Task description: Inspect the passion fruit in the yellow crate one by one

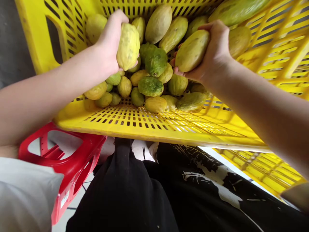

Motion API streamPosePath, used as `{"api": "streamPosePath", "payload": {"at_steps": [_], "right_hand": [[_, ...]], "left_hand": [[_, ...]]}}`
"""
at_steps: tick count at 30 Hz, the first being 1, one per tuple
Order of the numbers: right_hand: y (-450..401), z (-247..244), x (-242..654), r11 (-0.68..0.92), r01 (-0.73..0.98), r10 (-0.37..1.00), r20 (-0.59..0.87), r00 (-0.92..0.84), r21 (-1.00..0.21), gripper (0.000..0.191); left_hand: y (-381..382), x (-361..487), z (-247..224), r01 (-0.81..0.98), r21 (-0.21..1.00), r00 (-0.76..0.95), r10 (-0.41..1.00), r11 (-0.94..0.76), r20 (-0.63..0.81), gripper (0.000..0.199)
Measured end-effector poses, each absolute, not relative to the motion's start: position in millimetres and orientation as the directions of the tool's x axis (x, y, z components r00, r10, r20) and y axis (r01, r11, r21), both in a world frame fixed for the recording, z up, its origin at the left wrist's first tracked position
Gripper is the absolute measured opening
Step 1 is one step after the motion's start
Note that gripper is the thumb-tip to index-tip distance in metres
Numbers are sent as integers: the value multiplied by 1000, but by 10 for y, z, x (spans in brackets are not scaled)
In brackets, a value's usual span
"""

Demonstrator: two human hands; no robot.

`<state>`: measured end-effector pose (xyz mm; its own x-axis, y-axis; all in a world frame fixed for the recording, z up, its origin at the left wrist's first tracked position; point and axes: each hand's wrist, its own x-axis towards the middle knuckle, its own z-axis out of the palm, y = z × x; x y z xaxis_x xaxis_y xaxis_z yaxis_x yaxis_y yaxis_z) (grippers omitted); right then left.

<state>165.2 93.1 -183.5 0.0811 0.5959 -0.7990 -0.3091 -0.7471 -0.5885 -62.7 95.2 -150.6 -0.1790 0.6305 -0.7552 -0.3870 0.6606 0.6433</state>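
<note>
My left hand (113,42) is wrapped round a pale yellow, bumpy oval fruit (128,46), lifted over the left part of a yellow plastic crate (135,127). To the right, my right hand (214,51) grips a smoother yellow-green oval fruit (192,51), its fingertips showing beneath. Between and below both hands lie several loose fruits of mixed size, among them a dark green wrinkled fruit (155,62) and a small yellow fruit (155,104). Farther back rests a dull tan-yellow fruit (158,24). The exact kind of fruit cannot be told.
The crate has slotted walls and a handle opening on its left. A red plastic stool (72,161) stands at lower left, against the crate's near side. Another yellow crate (263,170) shows at lower right. A long green fruit (238,11) lies at the far right.
</note>
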Motion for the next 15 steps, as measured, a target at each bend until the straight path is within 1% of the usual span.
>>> {"api": "streamPosePath", "payload": {"at_steps": [2,4,6,8,12,15], "right_hand": [[956,-1879,1669,-708,-288,648,-755,96,-645,28],[977,-1918,1680,-679,-284,674,-729,123,-676,25],[986,-1937,1682,-664,-299,672,-723,163,-685,23],[987,-1929,1678,-674,-319,654,-739,161,-666,22],[1003,-1867,1679,-702,-301,651,-753,99,-646,24],[1045,-1839,1711,-696,-271,682,-730,40,-665,26]], "left_hand": [[974,-626,-1441,-353,630,-186,608,691,-771,26],[992,-637,-1427,-348,631,-192,606,694,-772,27],[990,-642,-1453,-347,637,-189,614,688,-766,30],[976,-628,-1479,-322,659,-181,639,680,-748,31],[965,-556,-1432,-240,693,-207,662,680,-721,36],[995,-525,-1352,-225,681,-230,642,697,-732,35]]}}
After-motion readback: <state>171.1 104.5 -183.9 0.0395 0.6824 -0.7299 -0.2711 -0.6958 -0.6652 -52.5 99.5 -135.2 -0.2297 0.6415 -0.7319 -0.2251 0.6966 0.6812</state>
